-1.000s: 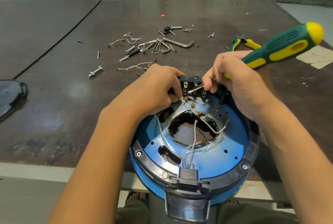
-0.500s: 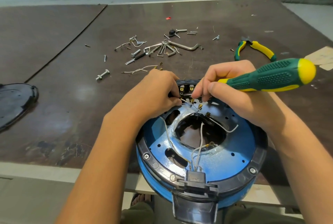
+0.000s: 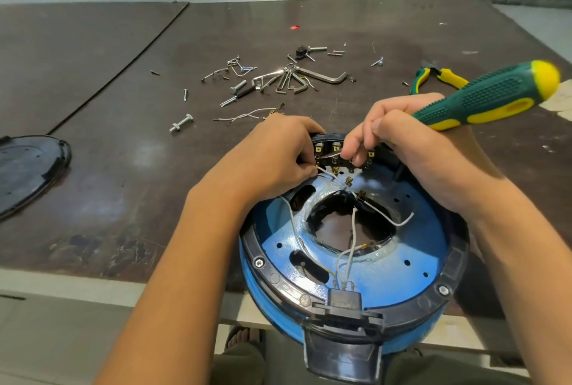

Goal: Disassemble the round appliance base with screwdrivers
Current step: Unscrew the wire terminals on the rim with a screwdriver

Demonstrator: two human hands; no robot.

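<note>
Round appliance base, blue with a black rim, overhangs the near edge of the worktop. Left hand fingers pinch a white wire at the terminal block. Right hand fingers grip the screwdriver, its tip at the terminals.

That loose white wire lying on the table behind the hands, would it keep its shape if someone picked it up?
Probably not. The loose white wire lies in soft, wavy curves on the table, so it likely droops when lifted. It looks thin, so probably very light. Its small metal end terminals might snag on nearby screws.
</note>
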